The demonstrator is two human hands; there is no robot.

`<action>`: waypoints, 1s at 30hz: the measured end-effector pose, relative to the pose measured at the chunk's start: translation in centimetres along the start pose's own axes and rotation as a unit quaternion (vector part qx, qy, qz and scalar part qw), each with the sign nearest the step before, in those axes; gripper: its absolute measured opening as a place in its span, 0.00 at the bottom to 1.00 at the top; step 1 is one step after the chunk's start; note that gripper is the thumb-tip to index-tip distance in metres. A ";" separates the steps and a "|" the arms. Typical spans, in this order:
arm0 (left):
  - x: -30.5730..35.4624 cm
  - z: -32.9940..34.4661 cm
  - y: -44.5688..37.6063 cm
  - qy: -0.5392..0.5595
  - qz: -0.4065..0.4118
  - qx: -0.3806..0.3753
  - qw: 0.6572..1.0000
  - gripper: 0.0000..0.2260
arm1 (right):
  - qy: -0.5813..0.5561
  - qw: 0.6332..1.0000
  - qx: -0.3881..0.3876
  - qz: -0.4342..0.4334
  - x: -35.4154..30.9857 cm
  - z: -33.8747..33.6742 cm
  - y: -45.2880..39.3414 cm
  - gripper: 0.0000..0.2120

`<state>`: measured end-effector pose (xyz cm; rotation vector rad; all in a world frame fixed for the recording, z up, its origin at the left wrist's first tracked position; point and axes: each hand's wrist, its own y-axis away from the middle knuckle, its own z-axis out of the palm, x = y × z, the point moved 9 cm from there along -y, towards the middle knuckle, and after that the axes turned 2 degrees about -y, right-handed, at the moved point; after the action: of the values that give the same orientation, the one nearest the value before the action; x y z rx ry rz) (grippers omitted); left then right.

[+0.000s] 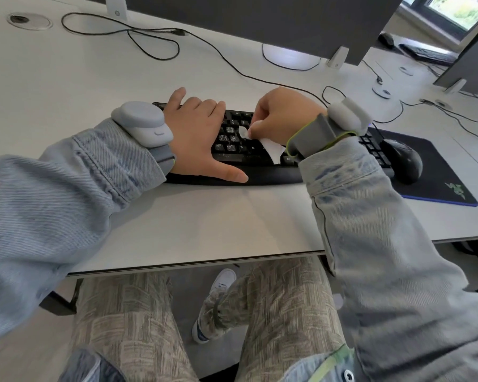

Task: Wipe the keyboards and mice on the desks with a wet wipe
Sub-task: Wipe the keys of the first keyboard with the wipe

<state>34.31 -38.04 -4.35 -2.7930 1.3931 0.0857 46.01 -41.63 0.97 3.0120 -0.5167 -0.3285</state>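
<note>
Keyboard (260, 158) is the thing being cleaned now; it lies flat on the white desk (204, 216), black, with a curved wrist rest along its near edge. The right hand (284, 114) has its fingers curled and pinches a small white wet wipe (271, 148) against the middle keys, and a loose corner of the wipe hangs down toward the wrist. The left hand (196, 133) lies flat and spread on the left part of the keyboard, fingers straight, thumb stretched along the wrist rest, so it seems to hold the board steady. The wipe is probably thin, soft and damp; it folds easily and can tear or bunch between the keys, so it is better held as a folded pad under the fingertips than by one corner. The keyboard looks light and stiff, and would likely slide on the smooth desk if pushed without the steadying hand. Its keys give under pressure, so gentle strokes are wise. Just beside its right end a black mouse (403, 161) rests on a dark mouse pad (439, 172), not yet touched. Several thin cables (149, 42) run over the desk behind.
</note>
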 end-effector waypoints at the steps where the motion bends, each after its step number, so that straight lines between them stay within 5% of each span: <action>1: 0.1 0.0 0.0 0.001 0.000 -0.002 1.000 0.68 | 0.003 1.000 -0.005 0.000 0.1 0.0 0.0 0.02; 12: 0.2 -0.1 0.0 0.000 0.002 0.002 1.000 0.68 | -0.002 0.999 0.033 0.040 -0.2 -0.2 -1.7 0.14; 18: 0.0 0.0 -0.1 -0.006 0.005 0.005 1.000 0.67 | -0.021 0.999 0.023 0.012 0.2 -0.2 -0.6 0.06; 30: 0.1 -0.1 0.0 -0.006 -0.002 0.012 1.000 0.66 | -0.003 1.000 0.025 0.018 -1.2 -0.6 -0.6 0.08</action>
<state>34.38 -38.09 -4.30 -2.7714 1.3756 0.0855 45.22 -40.67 1.73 3.0470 -0.5890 -0.3257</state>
